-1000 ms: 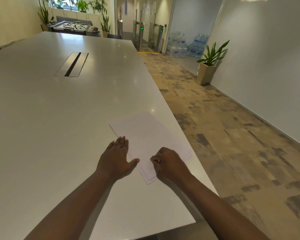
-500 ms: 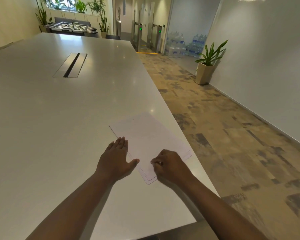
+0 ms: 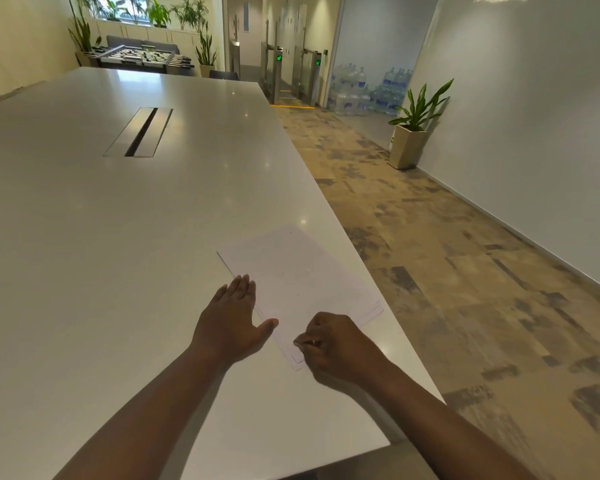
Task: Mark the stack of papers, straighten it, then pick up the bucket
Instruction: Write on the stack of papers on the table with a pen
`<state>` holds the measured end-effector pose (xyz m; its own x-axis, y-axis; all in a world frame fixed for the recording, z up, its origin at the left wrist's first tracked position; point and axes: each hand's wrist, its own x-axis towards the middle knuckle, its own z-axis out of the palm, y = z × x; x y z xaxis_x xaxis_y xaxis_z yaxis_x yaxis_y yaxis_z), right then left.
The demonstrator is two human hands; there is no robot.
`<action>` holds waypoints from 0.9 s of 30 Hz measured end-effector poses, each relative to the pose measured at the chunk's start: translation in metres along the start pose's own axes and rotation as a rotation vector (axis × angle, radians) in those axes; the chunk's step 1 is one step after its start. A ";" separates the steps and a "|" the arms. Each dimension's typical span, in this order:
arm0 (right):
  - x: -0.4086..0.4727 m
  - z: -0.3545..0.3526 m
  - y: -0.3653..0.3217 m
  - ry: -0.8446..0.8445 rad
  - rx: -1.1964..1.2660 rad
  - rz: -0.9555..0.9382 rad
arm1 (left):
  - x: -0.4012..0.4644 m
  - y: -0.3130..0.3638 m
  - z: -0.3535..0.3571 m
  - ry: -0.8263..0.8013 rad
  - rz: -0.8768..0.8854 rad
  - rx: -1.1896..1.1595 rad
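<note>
Lying at the table's 4 o'clock edge, the papers look light, limp and slippery. Left hand presses flat at their 9 o'clock side; right hand pinches something small, unclear. Square them by the edges. No bucket shows.

Long white worktop across the left and centre of the frame, glossy, with a metal cable hatch set in its upper-middle part. Foosball table at upper left beyond the far end, flanked by tall potted plants. Entry turnstiles with green lights at top centre. Stacked water bottles right of these. Potted plant against the pale wall at right. Mottled brown carpet along the right side.
</note>
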<state>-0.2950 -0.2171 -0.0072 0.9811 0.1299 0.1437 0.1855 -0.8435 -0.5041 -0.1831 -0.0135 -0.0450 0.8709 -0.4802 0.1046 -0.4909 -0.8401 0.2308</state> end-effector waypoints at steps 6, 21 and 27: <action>0.001 -0.001 0.000 0.052 -0.053 0.003 | 0.000 0.001 -0.001 0.002 -0.002 0.000; 0.005 -0.012 0.007 0.092 -0.064 0.112 | 0.001 0.001 -0.001 0.004 -0.002 -0.013; -0.001 -0.010 0.003 0.003 -0.030 0.054 | 0.001 0.001 0.000 0.006 0.001 -0.002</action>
<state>-0.2957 -0.2246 -0.0005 0.9895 0.0823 0.1192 0.1304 -0.8643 -0.4857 -0.1826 -0.0145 -0.0444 0.8708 -0.4791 0.1104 -0.4913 -0.8394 0.2325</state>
